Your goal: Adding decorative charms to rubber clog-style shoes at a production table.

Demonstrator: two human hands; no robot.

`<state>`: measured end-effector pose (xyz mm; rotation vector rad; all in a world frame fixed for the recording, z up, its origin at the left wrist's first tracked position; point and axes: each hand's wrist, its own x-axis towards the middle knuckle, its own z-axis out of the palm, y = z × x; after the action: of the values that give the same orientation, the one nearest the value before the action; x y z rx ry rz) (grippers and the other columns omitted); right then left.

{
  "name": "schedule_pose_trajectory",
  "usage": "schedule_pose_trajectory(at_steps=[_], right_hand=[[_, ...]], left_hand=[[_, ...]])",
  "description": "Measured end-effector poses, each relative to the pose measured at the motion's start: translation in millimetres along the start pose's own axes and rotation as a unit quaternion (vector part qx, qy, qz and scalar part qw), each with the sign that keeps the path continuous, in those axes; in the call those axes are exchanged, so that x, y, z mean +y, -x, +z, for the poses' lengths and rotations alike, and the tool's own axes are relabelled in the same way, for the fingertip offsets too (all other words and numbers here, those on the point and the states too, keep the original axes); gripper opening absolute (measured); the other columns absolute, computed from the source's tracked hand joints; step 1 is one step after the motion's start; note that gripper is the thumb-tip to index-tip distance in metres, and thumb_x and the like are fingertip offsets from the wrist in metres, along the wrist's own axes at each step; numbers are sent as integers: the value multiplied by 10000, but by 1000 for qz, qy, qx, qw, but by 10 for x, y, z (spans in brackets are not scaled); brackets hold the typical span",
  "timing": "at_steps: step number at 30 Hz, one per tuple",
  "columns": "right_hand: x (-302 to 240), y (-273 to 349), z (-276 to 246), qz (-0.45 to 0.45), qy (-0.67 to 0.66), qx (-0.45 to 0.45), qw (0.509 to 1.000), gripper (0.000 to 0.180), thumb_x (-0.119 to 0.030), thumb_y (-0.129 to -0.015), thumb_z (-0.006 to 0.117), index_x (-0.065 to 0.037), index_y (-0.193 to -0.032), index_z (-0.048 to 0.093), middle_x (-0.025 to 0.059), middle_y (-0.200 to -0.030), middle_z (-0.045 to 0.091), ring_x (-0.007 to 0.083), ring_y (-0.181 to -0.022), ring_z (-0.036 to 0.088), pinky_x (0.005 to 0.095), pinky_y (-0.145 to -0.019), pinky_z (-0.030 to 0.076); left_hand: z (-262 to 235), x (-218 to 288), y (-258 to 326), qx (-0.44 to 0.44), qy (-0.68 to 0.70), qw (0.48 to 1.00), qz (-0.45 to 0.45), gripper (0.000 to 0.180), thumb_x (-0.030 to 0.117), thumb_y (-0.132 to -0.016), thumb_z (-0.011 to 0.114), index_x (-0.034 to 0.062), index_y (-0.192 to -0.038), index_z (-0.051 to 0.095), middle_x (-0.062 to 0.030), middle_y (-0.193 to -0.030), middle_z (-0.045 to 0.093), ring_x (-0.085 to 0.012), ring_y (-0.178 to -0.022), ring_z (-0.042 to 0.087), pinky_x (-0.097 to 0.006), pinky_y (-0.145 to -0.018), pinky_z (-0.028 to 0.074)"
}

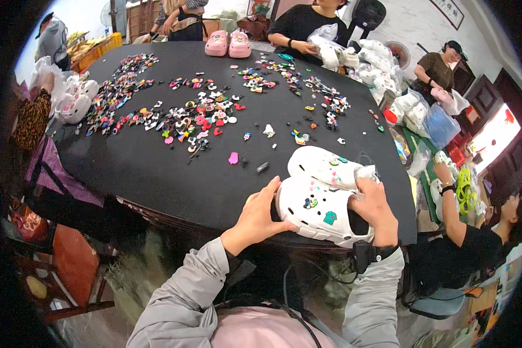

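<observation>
A white clog with charms on its upper lies at the near edge of the black table. My left hand grips its toe end, thumb low along the side and fingers over the front. My right hand is closed at the foot opening, its fingertips partly hidden inside. A green shirt-shaped charm sits on the near clog's upper. Just beyond lies a second white clog, also with charms, and clear plastic shows at its heel end.
Loose colourful charms lie scattered across the table, with a pink charm nearer me. Pink clogs stand at the far edge. Bagged white clogs crowd the far right. Several people work around the table, one handling a white clog at left.
</observation>
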<state>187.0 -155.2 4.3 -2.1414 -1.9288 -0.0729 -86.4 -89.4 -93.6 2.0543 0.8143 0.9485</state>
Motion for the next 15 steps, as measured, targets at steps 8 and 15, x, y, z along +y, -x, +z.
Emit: schedule_pose_trajectory(at_steps=[8, 15], right_hand=[[63, 4, -10, -37, -20, 2, 999, 356, -300, -642, 741, -43, -819, 569, 170, -866, 584, 363, -873, 548, 430, -765, 397], [11, 88, 275, -47, 22, 74, 996, 289, 47, -709, 560, 19, -996, 532, 263, -967, 550, 448, -953, 510, 490, -811, 407]], left_hand=[[-13, -6, 50, 3, -18, 1000, 9, 1093, 417, -600, 858, -13, -1424, 283, -192, -1384, 453, -321, -1245, 474, -454, -1048, 326], [3, 13, 20, -4, -41, 999, 18, 1070, 394, -617, 853, -9, -1430, 285, -181, -1414, 434, -309, -1240, 483, -441, -1024, 339]])
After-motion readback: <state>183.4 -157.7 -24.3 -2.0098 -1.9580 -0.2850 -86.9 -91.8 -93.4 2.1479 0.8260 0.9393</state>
